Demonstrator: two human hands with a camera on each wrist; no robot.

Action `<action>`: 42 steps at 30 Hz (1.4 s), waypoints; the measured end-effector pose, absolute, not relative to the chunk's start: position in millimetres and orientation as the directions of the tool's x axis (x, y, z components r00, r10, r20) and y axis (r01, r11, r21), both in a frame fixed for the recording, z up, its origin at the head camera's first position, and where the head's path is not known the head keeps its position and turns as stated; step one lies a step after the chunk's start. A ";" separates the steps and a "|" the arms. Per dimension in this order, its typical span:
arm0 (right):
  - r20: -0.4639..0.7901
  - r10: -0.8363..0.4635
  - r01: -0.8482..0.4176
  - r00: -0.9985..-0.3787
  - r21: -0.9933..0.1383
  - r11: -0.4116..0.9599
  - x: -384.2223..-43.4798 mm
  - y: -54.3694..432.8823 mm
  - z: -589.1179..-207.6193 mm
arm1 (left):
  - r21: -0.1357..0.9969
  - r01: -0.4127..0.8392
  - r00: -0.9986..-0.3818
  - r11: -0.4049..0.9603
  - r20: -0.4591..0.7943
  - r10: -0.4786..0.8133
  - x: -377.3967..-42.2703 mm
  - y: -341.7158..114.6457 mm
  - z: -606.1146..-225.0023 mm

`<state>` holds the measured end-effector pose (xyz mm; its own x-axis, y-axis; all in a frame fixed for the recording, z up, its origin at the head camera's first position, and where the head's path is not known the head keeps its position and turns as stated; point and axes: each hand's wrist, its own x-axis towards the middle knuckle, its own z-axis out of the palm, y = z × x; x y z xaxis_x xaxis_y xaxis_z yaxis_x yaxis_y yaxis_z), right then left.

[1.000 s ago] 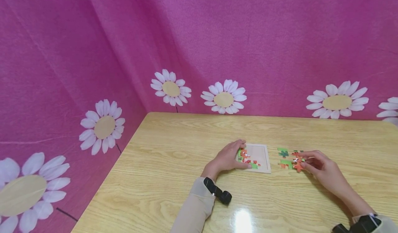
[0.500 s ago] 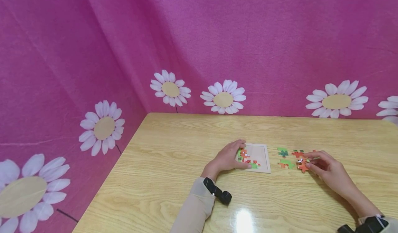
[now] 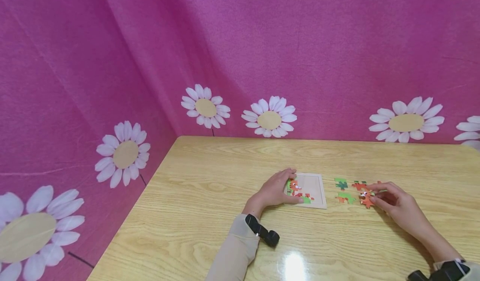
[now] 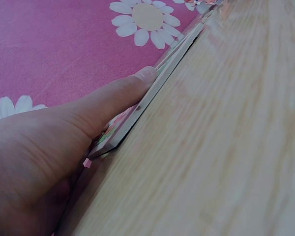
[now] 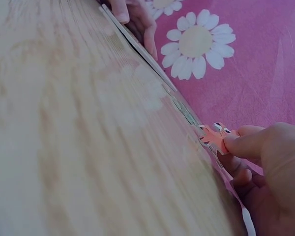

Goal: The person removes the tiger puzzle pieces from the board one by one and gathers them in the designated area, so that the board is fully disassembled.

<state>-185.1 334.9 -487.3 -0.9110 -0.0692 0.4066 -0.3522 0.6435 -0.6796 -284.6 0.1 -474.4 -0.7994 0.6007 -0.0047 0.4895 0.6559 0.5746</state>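
A square wooden puzzle board [image 3: 316, 189] lies flat on the table, with several orange and green pieces fitted along its left and near sides. My left hand [image 3: 273, 188] holds its left side, the thumb at the near edge and the fingers at the far edge. In the left wrist view, the thumb [image 4: 123, 96] lies along the frame. My right hand [image 3: 399, 208] pinches an orange puzzle piece [image 3: 366, 199] with eye-like white spots between thumb and index finger. The right wrist view shows that puzzle piece [image 5: 215, 137] tilted and raised off the table.
Loose pieces lie between board and right hand: a green one [image 3: 341, 184], a green-and-orange one [image 3: 346, 197] and a red-orange one [image 3: 358, 185]. Another piece is partly hidden behind the right fingers. A pink curtain [image 3: 330, 64] with daisies borders the wooden table [image 3: 187, 214].
My right hand has shifted slightly right with the pinched puzzle piece, uncovering more of the loose pieces, and has hardly moved over the last half second. The left hand and board stay put.
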 end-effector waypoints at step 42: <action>0.456 -0.112 -0.386 -0.883 -0.567 0.728 -188.7 335.1 -491.6 | 0.568 0.483 -0.800 0.667 -0.023 0.600 -284.0 0.4 -473.1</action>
